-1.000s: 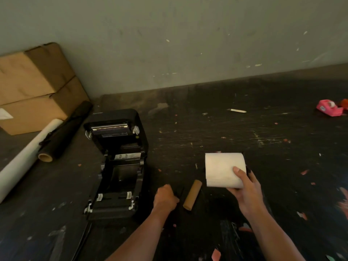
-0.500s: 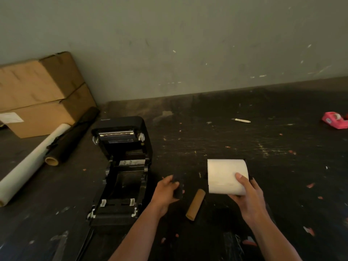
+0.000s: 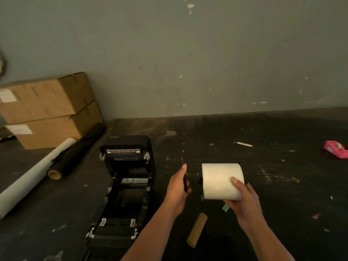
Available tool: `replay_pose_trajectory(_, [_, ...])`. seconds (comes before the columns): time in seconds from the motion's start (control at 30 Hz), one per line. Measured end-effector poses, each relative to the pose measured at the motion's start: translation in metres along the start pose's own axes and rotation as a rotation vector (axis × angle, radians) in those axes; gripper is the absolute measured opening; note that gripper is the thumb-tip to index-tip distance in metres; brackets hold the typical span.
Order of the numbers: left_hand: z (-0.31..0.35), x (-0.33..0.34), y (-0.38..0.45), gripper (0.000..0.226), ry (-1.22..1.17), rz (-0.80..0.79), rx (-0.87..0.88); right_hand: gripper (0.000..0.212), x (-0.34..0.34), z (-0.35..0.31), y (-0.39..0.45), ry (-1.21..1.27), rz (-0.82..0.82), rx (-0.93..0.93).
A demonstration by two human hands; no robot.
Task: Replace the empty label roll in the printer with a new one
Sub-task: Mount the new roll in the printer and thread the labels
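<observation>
The black label printer (image 3: 128, 187) lies on the dark table with its lid swung open toward the wall, and its roll bay looks vacant. My right hand (image 3: 243, 200) holds the new white label roll (image 3: 219, 180) above the table, right of the printer; a black spindle end sticks out of the roll's left side. My left hand (image 3: 178, 191) grips a small flat black part (image 3: 185, 183) facing that end, a short gap from it. The empty brown cardboard core (image 3: 196, 230) lies on the table below my hands.
Two stacked cardboard boxes (image 3: 49, 110) stand at the back left against the wall. A white roll (image 3: 32, 178) and a black roll (image 3: 75, 155) lie in front of them. A pink tape dispenser (image 3: 337, 148) sits at the far right. Paper scraps dot the table (image 3: 263, 185).
My left hand picked up the small black part from beside the core and rose toward the roll's left end. The right hand lifted the roll slightly. The view tilted up.
</observation>
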State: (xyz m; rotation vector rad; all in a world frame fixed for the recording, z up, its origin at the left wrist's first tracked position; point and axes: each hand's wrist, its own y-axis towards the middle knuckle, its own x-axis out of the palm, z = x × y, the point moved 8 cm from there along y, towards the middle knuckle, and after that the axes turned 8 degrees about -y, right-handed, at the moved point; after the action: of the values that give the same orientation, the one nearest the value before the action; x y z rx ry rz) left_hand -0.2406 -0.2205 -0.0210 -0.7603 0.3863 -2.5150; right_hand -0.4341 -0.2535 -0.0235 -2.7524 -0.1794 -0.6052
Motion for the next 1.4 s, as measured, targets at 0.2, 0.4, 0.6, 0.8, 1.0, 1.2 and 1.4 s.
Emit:
replay_pose_trajectory(0.2, [0.015, 0.018, -0.005, 0.028, 0.150, -0.149, 0.145, 0.083, 0.015, -0.019, 0.004, 0.019, -0.010, -0.017])
replay_pose_trajectory(0.4, [0.015, 0.025, -0.003, 0.035, 0.216, -0.120, 0.175, 0.087, 0.026, -0.022, 0.006, 0.003, -0.001, -0.023])
replay_pose_trajectory(0.6, [0.015, 0.030, -0.011, 0.038, 0.165, -0.102, 0.185, 0.089, 0.029, -0.021, 0.008, -0.012, 0.034, -0.031])
replay_pose_trajectory(0.8, [-0.003, 0.019, 0.005, 0.059, 0.130, -0.024, 0.157, 0.092, 0.029, -0.019, 0.008, -0.023, 0.037, -0.036])
replay_pose_trajectory(1.0, [0.006, 0.029, -0.013, 0.032, 0.117, -0.082, 0.171, 0.085, 0.029, -0.019, 0.006, -0.062, 0.030, -0.059])
replay_pose_trajectory(1.2, [0.003, 0.029, -0.024, 0.035, 0.135, -0.074, 0.217, 0.068, 0.032, -0.020, 0.007, -0.090, 0.026, -0.113])
replay_pose_trajectory(1.4, [-0.006, 0.030, -0.032, 0.056, 0.091, -0.083, 0.224, 0.069, 0.035, -0.019, 0.006, -0.135, 0.022, -0.151])
